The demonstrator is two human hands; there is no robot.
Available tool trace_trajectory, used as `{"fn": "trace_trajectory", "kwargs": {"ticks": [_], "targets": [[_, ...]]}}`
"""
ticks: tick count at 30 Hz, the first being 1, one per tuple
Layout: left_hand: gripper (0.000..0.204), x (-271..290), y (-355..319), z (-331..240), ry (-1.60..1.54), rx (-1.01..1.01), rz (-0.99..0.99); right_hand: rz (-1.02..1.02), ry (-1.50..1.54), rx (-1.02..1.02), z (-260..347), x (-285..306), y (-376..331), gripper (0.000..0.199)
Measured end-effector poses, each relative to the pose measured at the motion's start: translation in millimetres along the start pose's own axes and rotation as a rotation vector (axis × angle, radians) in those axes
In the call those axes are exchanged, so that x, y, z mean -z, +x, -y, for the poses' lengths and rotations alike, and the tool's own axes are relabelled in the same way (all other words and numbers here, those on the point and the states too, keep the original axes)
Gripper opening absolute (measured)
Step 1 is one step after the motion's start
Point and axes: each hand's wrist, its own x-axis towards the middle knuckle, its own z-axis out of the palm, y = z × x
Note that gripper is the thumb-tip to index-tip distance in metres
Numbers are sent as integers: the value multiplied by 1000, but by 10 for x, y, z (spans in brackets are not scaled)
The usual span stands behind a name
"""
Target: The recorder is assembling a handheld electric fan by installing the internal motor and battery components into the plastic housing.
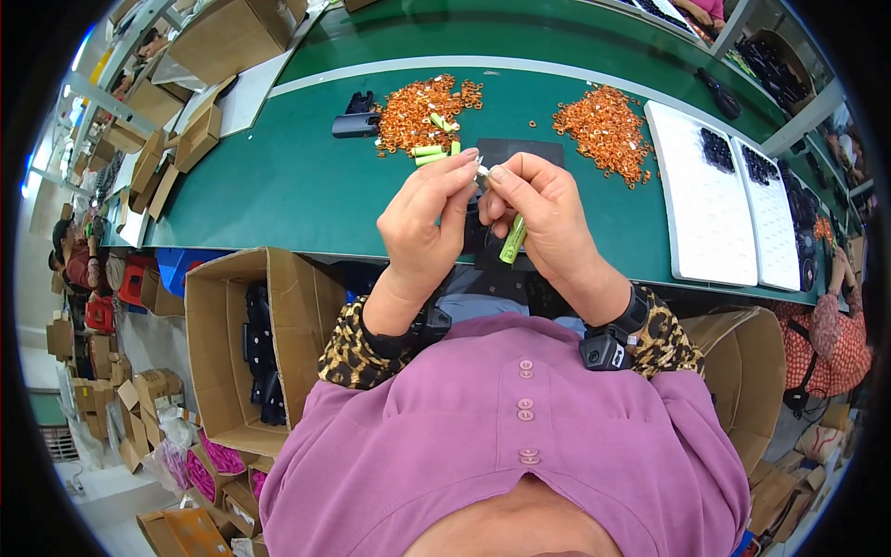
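Note:
Above the near edge of the green table, my left hand (425, 215) and my right hand (549, 212) meet at the fingertips. Pinched between them is a small white and metallic piece (482, 171), too small to name. My right hand also has a light-green battery (513, 240) tucked under its curled fingers, pointing downward. More light-green batteries (428, 151) lie just beyond my left hand, beside a pile of small orange pieces (419, 104). Under my hands is a dark flat mat (522, 148), partly hidden along with some dark parts.
A second orange pile (603, 133) lies right of centre, next to white trays (698, 218) holding small black parts. Black casings (355, 124) sit at the left. Open cardboard boxes (215, 348) flank me below the table. Another person (826, 339) is at the far right.

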Motion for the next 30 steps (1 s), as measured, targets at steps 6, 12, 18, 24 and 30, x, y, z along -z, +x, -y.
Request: {"fn": "trace_trajectory", "kwargs": {"ticks": [6, 12, 18, 24, 30], "targets": [[27, 65, 47, 19, 152, -241, 26, 7, 74, -61, 22, -27, -35, 16], [25, 108, 34, -31, 191, -281, 66, 25, 108, -75, -14, -43, -47, 16], [22, 57, -3, -12, -397, 124, -75, 72, -569, 329, 283, -75, -82, 18], [20, 115, 166, 1, -1435, 610, -263, -16, -539, 35, 89, 539, -24, 44], [13, 58, 158, -54, -1781, 321, 582, 380, 261, -680, -256, 693, -269, 87]]}}
